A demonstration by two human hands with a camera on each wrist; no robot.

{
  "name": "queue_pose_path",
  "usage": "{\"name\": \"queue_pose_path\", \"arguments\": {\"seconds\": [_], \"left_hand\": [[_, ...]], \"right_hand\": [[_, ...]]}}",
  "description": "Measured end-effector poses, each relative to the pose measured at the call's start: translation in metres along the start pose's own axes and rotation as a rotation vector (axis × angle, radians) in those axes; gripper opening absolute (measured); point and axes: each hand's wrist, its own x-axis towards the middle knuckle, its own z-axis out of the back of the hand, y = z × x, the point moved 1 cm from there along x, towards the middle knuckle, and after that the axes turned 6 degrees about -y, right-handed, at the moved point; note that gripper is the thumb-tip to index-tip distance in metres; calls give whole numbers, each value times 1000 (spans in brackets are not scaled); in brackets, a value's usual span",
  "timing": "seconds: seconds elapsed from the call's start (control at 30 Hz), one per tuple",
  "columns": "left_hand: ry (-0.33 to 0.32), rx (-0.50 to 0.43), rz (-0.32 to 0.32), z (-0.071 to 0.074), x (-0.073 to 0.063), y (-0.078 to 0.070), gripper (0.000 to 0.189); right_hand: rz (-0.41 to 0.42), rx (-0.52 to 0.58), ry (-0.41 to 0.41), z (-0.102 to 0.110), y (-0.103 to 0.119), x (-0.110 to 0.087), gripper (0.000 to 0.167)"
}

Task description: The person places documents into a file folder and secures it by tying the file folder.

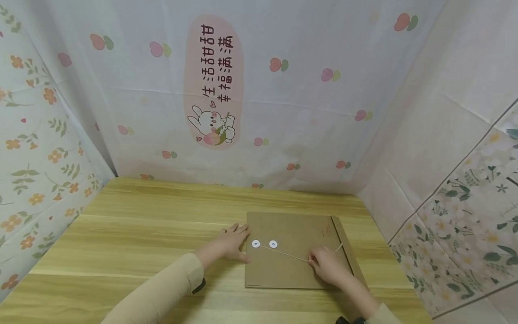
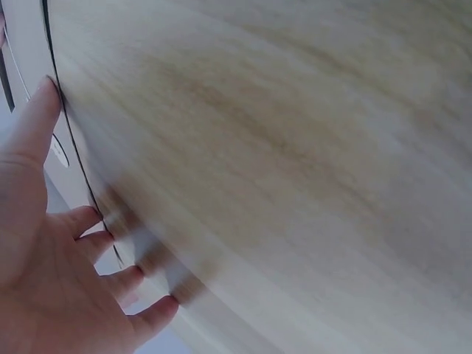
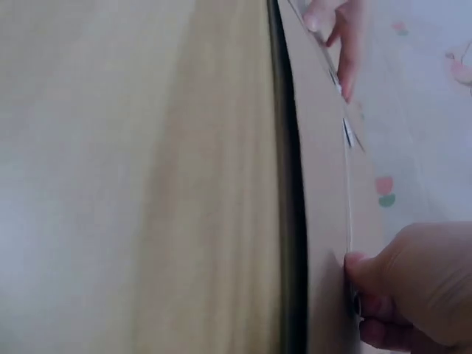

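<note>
A brown kraft-paper document envelope (image 1: 289, 227) lies flat on the table, with two white button discs near its left edge, an outer disc (image 1: 253, 241) and an inner disc (image 1: 271, 247). A thin pale string (image 1: 285, 254) runs taut from the discs toward the right. My right hand (image 1: 327, 265) pinches that string between thumb and finger over the envelope's right half; the right wrist view shows the pinch too. Spread fingers and thumb of my left hand (image 1: 232, 243) rest against the envelope's left edge. In the left wrist view, the thumb touches that edge.
The wood-grain table (image 1: 170, 202) extends left of the envelope. A white curtain (image 1: 307, 135) with printed fruit hangs behind it, and patterned cloth walls (image 1: 453, 216) stand at both sides. A dark strip (image 1: 341, 243) crosses the envelope near its right end.
</note>
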Motion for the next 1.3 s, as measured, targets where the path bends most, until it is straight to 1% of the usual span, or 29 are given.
{"name": "queue_pose_path", "arguments": {"seconds": [0.13, 0.23, 0.4, 0.5, 0.73, 0.9, 0.97, 1.1, 1.23, 1.3], "left_hand": [[10, 16, 10, 1, 0, -1, 94], [13, 19, 15, 1, 1, -2, 94], [14, 24, 11, -1, 2, 0, 94], [16, 26, 4, -1, 1, 0, 93], [5, 40, 3, -4, 3, 1, 94], [-4, 59, 12, -2, 3, 2, 93], [2, 62, 12, -1, 3, 2, 93], [15, 60, 10, -2, 2, 1, 94], [13, 61, 12, -3, 1, 0, 94], [8, 71, 16, -3, 2, 0, 95]], "right_hand": [[14, -30, -10, 0, -4, 15, 25], [-7, -36, -10, -2, -11, 30, 24], [-34, -102, 8, -10, -21, 59, 20], [-44, -141, 11, -15, -23, 76, 19], [-28, -209, -16, -30, -11, 114, 14], [-17, -211, -24, -41, 3, 135, 10], [1, -205, -37, -45, 10, 141, 9], [71, -215, -58, -51, 24, 151, 9], [172, -227, -48, -56, 40, 160, 10], [236, -256, -33, -58, 50, 164, 9]]}}
